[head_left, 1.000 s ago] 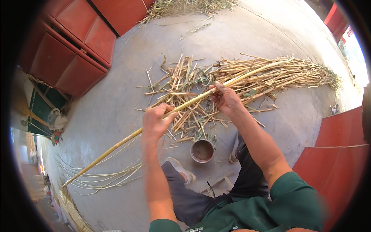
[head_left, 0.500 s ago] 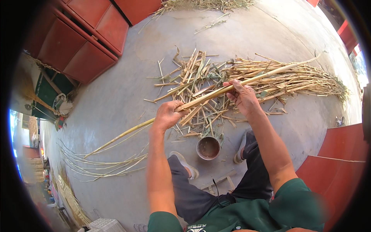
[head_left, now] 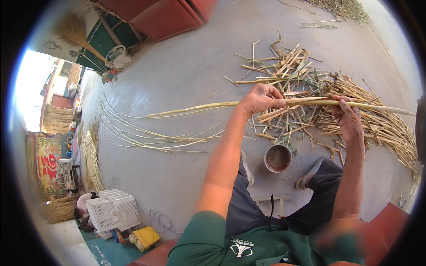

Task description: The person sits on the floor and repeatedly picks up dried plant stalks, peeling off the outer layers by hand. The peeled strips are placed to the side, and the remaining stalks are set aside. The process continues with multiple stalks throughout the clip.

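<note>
A long, thin bunch of pale yellow plant stalks (head_left: 306, 101) stretches nearly level across in front of me, its thinner end pointing left. My left hand (head_left: 265, 98) is closed round it near the middle. Further right, my right hand (head_left: 348, 116) pinches the stalks between thumb and fingers, some of which are hidden behind them. Below my hands, a loose heap of short cut stalk pieces (head_left: 284, 73) lies on the floor, and a large bundle of stalks (head_left: 377, 119) rests to its right.
A round bowl (head_left: 278, 158) stands on the floor between my feet. Several long thin strips (head_left: 151, 141) are spread out at left. Beyond them are a white plastic crate (head_left: 114, 210), a yellow container (head_left: 145, 238), a broom (head_left: 84, 42) and red cabinets (head_left: 164, 20).
My view has turned left, bringing the white crate further in. The stalks have swung from a slant to nearly level, and both hands still hold them.
</note>
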Demonstrator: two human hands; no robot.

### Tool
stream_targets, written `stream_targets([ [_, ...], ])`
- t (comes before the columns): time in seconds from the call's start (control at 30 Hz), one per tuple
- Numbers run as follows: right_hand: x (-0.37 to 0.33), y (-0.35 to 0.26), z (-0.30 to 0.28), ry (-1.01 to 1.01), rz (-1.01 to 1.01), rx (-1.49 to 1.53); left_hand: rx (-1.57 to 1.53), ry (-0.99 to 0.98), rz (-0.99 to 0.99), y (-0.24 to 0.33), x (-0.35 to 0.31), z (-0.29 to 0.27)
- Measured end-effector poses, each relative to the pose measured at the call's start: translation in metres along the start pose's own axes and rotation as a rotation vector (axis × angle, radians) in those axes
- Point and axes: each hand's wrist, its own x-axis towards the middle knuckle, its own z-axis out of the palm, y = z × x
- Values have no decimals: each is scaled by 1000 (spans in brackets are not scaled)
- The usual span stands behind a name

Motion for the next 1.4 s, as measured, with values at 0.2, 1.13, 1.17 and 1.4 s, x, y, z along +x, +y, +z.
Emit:
stream_targets([
  [0.2,2,0,6,-197,-88,-7,51,-5,-54,8,-13,-6],
  [1.13,14,11,3,-65,-153,46,1163,697,780,22,0,31],
  [1.17,16,16,6,-61,-150,48,1149,680,795,21,2,33],
  [1.4,6,46,53,-78,-113,-8,1244,473,574,-15,10,20],
])
